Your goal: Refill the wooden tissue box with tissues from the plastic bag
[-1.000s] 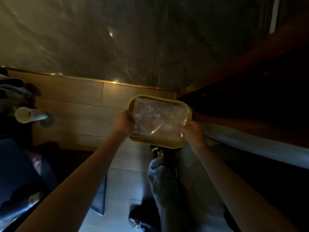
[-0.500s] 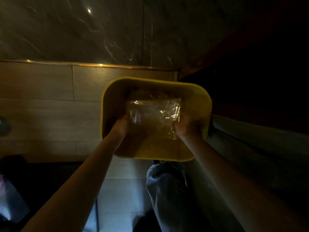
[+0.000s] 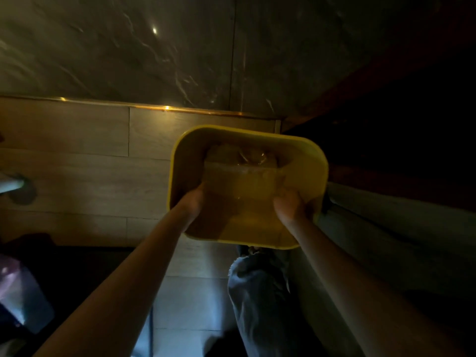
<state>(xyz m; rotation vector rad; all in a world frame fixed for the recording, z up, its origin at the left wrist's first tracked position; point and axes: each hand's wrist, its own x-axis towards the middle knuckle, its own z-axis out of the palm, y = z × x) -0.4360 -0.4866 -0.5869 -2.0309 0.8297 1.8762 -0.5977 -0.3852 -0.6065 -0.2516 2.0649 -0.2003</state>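
A clear, crinkled plastic bag (image 3: 242, 176) lies low inside a yellow rectangular bin (image 3: 180, 161) that stands on the floor. Both of my hands reach down into the bin. My left hand (image 3: 192, 203) grips the bag's near left edge and my right hand (image 3: 289, 206) grips its near right edge. My fingers are turned away from the camera and partly hidden. The light is dim, so I cannot make out what is in the bag. No wooden tissue box shows in this view.
The bin sits on pale wood-look flooring (image 3: 77, 176) below a dark marble wall (image 3: 128, 60) with a gold trim strip. My jeans-clad leg (image 3: 257, 300) is below the bin. A pale padded edge (image 3: 386, 228) and dark furniture run along the right. A white tube (image 3: 10, 186) lies at far left.
My hands have lowered the bag from the bin's rim deep into the bin. The view has moved closer, so the bin looks larger.
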